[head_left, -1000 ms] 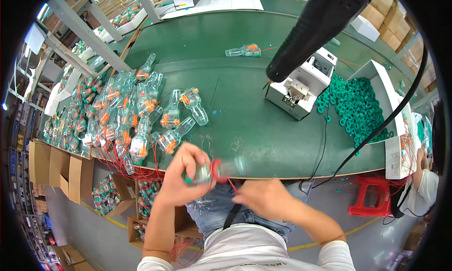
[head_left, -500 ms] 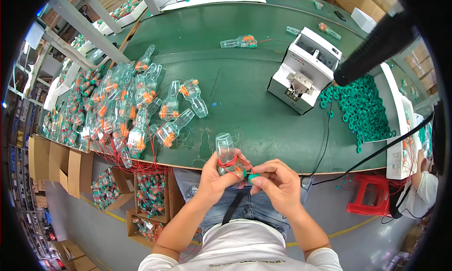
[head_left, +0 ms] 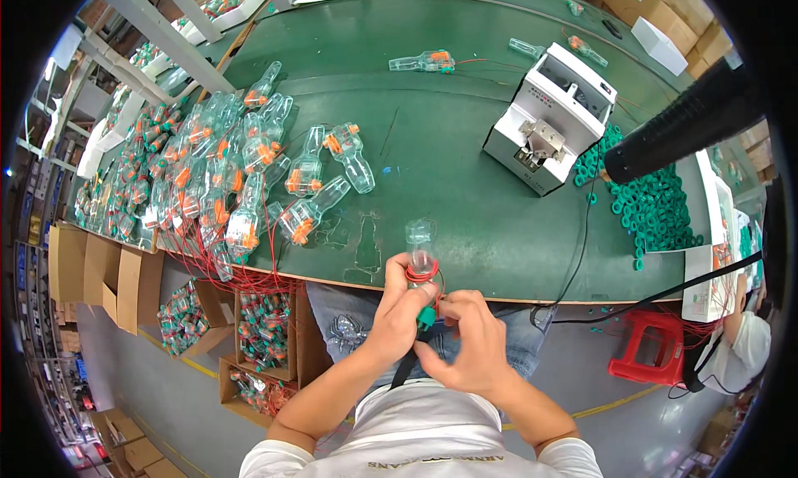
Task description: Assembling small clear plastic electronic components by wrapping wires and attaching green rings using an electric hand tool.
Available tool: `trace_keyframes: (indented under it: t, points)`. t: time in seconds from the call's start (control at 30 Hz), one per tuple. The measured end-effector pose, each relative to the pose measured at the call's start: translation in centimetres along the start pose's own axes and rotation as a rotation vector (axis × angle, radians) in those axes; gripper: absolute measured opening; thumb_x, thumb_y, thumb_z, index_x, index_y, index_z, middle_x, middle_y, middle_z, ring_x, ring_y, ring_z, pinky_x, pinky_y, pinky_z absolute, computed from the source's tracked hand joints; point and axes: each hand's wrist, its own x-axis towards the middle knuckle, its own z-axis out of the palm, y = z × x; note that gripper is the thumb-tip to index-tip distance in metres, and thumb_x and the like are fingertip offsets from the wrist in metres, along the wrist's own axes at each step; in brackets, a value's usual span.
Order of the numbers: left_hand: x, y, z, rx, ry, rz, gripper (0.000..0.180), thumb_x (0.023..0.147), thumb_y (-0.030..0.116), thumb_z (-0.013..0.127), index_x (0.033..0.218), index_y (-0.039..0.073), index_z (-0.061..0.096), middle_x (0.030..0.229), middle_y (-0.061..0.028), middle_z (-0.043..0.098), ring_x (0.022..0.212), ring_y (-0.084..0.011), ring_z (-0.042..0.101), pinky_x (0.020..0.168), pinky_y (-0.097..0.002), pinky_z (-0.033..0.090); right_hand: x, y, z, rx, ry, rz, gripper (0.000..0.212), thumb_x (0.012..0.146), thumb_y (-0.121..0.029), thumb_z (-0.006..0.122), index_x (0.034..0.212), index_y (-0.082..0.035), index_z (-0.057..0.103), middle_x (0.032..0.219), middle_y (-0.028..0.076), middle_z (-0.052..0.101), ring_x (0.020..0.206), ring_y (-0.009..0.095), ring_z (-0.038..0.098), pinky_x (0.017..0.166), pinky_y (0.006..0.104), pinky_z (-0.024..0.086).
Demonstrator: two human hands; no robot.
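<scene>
My left hand [head_left: 396, 316] is wrapped round a clear plastic bottle-shaped housing [head_left: 420, 234], its narrow end pointing away from me at the table's front edge. Red wire [head_left: 422, 270] is looped round the housing's middle. At the near end sits a green cap [head_left: 426, 317], just below my left fingertips. My right hand [head_left: 472, 345] is beside the cap, thumb spread away from the fingers. Its fingertips are close to the cap and the wire; whether they touch is unclear. Nothing shows in its grasp.
Similar clear housings with orange parts [head_left: 243, 229] are heaped on the left of the green table [head_left: 449, 162]. A white machine [head_left: 549, 120] stands right of centre, beside a pile of green rings [head_left: 652, 199]. Cartons [head_left: 133, 287] stand lower left; a red stool [head_left: 648, 349] lower right.
My right thumb and fingers have come apart and moved off the green cap. The housing has shifted slightly right and is held straighter, with the cap now toward me.
</scene>
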Motion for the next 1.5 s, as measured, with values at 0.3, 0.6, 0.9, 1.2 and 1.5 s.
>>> trace_keyframes:
  t: [0.3,0.6,0.9,1.2,1.5]
  points:
    - [-4.3,0.8,-3.4,0.586,-0.148,0.189,0.035,0.089,0.011,0.060,0.122,0.000,0.055,0.109,-0.0082,0.063,0.100,-0.0171,0.060,0.088,-0.0317,0.048,1.1,-0.7,-3.7,-0.210,-0.288,-0.205,0.019,0.084,-0.020,0.074,0.083,-0.005,0.063,0.071,0.004,0.060,0.055,0.018,0.058,0.049,0.0301,0.042]
    - [-13.5,-6.0,-13.5,-0.012,0.194,-0.318,0.044,0.101,0.033,0.055,0.129,-0.002,0.056,0.118,-0.0176,0.068,0.094,-0.0272,0.072,0.074,-0.0353,0.058,-0.8,3.0,3.7,0.335,-0.504,0.675,0.019,0.096,-0.021,0.061,0.095,-0.003,0.067,0.068,-0.001,0.060,0.058,0.004,0.049,0.051,0.0227,0.037]
    - [-12.4,-17.5,-44.5,-0.153,1.077,-0.483,0.031,0.093,0.043,0.062,0.110,0.018,0.062,0.083,-0.0047,0.063,0.070,-0.0197,0.063,0.062,-0.0428,0.055,1.0,5.5,-3.4,0.324,-0.165,0.652,0.017,0.098,-0.017,0.059,0.103,-0.001,0.064,0.069,-0.002,0.053,0.052,0.002,0.043,0.045,0.0185,0.030]
    - [-0.8,6.1,-35.1,0.375,1.676,0.958,0.030,0.094,0.011,0.059,0.118,-0.005,0.054,0.112,-0.0133,0.062,0.101,-0.0238,0.060,0.091,-0.0389,0.050,1.5,9.3,-5.8,0.207,0.103,0.505,0.009,0.096,-0.007,0.060,0.098,0.000,0.065,0.067,-0.003,0.052,0.051,0.002,0.042,0.045,0.0185,0.031]
    - [33.6,12.8,1.7,1.459,-0.113,1.041,0.042,0.084,-0.003,0.054,0.126,0.000,0.052,0.131,-0.0216,0.052,0.123,-0.0384,0.053,0.100,-0.0450,0.048,1.0,10.0,-5.2,0.171,0.169,0.289,0.003,0.090,-0.001,0.067,0.089,0.001,0.069,0.074,0.001,0.063,0.061,0.004,0.050,0.054,0.0207,0.040]
